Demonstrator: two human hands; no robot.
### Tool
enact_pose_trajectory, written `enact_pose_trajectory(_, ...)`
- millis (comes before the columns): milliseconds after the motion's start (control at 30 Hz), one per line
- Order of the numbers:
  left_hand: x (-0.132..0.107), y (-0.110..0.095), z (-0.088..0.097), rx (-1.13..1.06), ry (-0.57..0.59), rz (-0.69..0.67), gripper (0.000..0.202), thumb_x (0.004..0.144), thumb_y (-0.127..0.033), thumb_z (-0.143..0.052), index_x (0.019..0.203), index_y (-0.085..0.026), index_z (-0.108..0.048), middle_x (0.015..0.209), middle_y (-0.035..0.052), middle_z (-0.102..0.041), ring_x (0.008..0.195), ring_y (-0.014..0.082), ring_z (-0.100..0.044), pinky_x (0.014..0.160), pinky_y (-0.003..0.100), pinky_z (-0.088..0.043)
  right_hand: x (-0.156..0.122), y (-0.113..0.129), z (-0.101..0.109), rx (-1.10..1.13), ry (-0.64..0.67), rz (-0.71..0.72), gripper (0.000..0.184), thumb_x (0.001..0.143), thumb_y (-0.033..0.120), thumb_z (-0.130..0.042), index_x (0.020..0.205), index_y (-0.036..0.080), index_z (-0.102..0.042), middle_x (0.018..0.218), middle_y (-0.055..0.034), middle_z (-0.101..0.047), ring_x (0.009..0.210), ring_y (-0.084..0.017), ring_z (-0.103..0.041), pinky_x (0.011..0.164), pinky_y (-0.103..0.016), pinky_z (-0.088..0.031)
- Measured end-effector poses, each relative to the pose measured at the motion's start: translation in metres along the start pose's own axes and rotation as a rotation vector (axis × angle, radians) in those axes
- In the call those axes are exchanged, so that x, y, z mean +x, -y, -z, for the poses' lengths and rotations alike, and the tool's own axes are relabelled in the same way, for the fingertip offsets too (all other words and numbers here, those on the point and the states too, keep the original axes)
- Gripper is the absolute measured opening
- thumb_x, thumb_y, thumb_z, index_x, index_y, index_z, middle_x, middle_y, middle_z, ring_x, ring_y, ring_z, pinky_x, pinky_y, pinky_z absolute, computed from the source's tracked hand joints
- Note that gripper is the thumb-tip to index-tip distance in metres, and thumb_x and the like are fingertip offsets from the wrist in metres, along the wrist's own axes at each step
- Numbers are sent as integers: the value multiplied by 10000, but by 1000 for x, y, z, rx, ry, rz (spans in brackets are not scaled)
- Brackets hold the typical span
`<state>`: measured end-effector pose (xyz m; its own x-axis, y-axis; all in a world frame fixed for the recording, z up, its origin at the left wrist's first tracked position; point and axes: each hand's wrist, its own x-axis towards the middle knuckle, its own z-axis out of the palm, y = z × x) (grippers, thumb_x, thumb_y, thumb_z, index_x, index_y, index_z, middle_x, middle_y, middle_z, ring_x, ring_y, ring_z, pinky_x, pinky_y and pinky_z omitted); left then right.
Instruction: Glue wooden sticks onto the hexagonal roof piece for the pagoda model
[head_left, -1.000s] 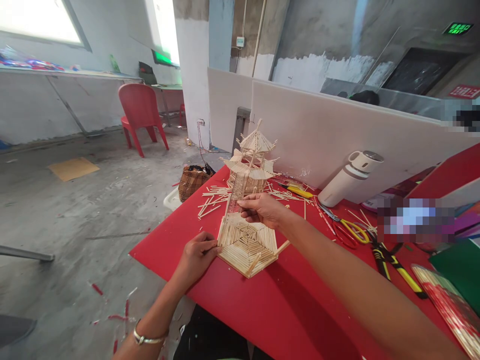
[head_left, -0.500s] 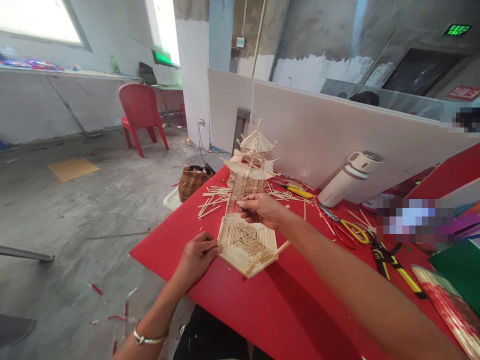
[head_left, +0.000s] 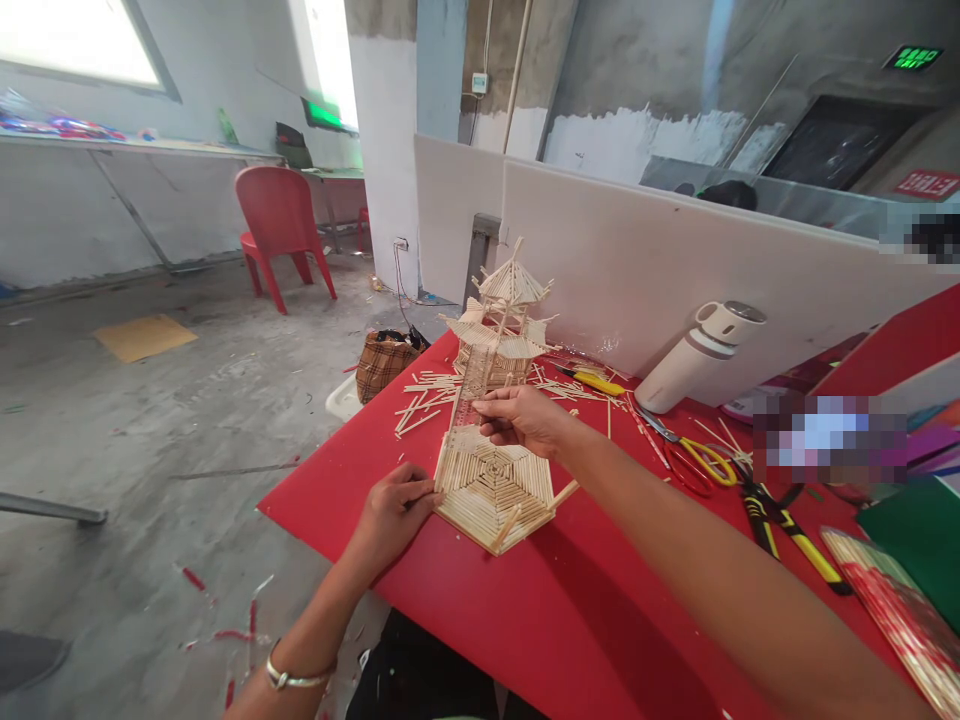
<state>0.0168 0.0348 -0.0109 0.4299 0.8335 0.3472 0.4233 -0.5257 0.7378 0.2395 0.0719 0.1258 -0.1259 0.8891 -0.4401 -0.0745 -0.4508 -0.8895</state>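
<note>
A flat hexagonal base of thin wooden sticks [head_left: 496, 490] lies on the red table, with short posts standing at some of its corners. My left hand [head_left: 397, 512] is closed at the base's left corner, thumb and fingertip pinching its edge. A clear ruler [head_left: 466, 395] stretches from the base's left side toward a stick pagoda [head_left: 514, 310] with tiered roofs. My right hand [head_left: 517, 420] hangs over the far part of the base, its fingers pinched at the ruler's right edge. Exactly what lies between those fingertips is partly hidden.
Loose sticks [head_left: 424, 400] lie around the pagoda. To the right are a yellow cutter [head_left: 598, 382], scissors [head_left: 709, 462], pliers [head_left: 810, 552], a white bottle [head_left: 701, 355] and a pack of sticks [head_left: 892, 610]. A white partition [head_left: 600, 240] borders the table's far side.
</note>
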Motion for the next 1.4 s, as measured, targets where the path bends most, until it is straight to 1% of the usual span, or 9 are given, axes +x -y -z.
enact_pose_trajectory(200,0,1,-1,2,2,1,267,917,-324,-573,785,-171,-747,814,40,-616,669,115,-569,622,229,-434,2,-3,1,3,11,6,117,845,120,-681,741,141,-632,599,12,-625,487,-72,-599,435,-165,-491)
enact_pose_trajectory(400,1,-1,1,13,7,15,283,912,-339,-575,749,-166,-729,809,40,-614,669,118,-567,623,231,-438,1,-4,2,-3,2,4,112,883,89,-628,780,132,-637,603,16,-632,482,-69,-609,415,-151,-488)
enact_pose_trajectory(600,0,1,-1,-8,-3,17,275,908,-335,-579,750,-165,-727,813,39,-611,664,114,-563,617,225,-435,0,-3,1,-8,14,1,141,889,101,-633,750,129,-628,590,16,-629,473,-66,-607,421,-145,-496)
enact_pose_trajectory(867,0,-2,0,-2,-3,11,283,914,-342,-572,755,-172,-735,810,39,-620,660,111,-557,616,221,-436,-1,-2,1,-5,13,-1,134,881,86,-635,756,136,-632,584,17,-623,474,-70,-603,423,-153,-504)
enact_pose_trajectory(1100,0,-1,-1,-2,-8,3,268,914,-327,-573,769,-178,-741,816,43,-620,661,115,-553,621,230,-443,0,-3,1,2,10,0,101,855,108,-678,764,140,-648,596,12,-633,483,-75,-606,430,-159,-503)
enact_pose_trajectory(1400,1,-4,1,1,5,5,288,922,-336,-562,759,-172,-734,821,46,-617,677,121,-563,635,233,-441,0,-4,2,-5,21,9,111,877,106,-644,770,134,-644,607,7,-639,481,-70,-603,428,-153,-492)
